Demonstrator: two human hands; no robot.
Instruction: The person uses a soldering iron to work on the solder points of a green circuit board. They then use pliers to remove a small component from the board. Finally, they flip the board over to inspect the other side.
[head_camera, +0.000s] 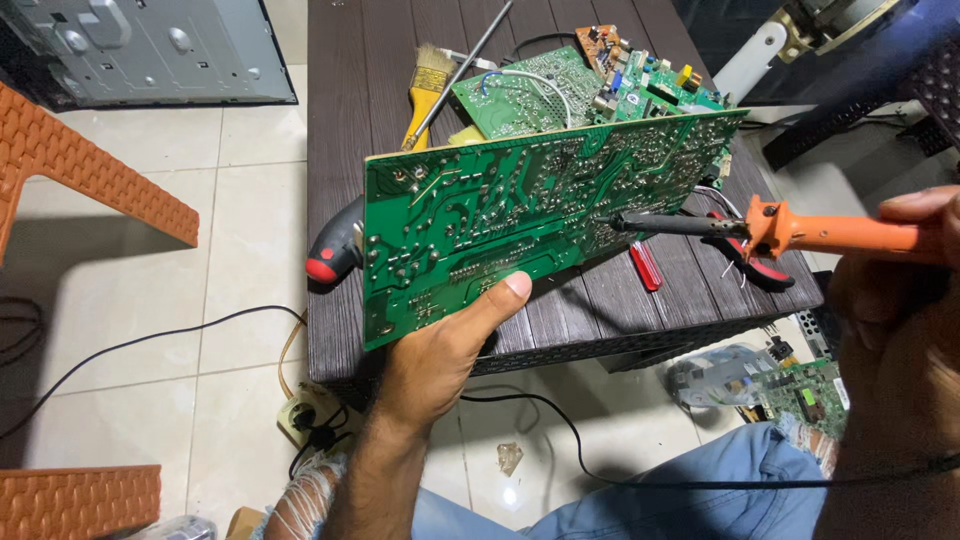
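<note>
A dark slatted table (345, 120) fills the upper middle of the frame, standing on a pale tiled floor (235, 230). At the upper left lies a grey metal chassis panel (150, 45), and below it, along the left edge, an orange woven-pattern stool (80, 170) juts in.

In the centre of the frame a large green circuit board (520, 215) is held up on edge above the table's near side, its solder side facing the camera and tilted so that its right end rises toward the upper right. The left hand (440, 350) comes up from the lower middle and grasps the board by its bottom edge, the thumb pressed flat on the solder face.

At the right edge, the right hand (900, 290) is closed around the orange handle of a soldering iron (780, 230), which lies nearly level; its dark tip touches the board's solder side right of the board's middle.

Behind the held board, at the top centre, a second green circuit board (520, 95) lies flat on the table, with a yellow-handled brush (425, 90) just left of it. A black-and-red tool handle (335, 250) pokes out at the held board's left end. Red-handled pliers (755, 265) rest on the table under the iron. A black cable (150, 340) runs across the floor at the lower left.
</note>
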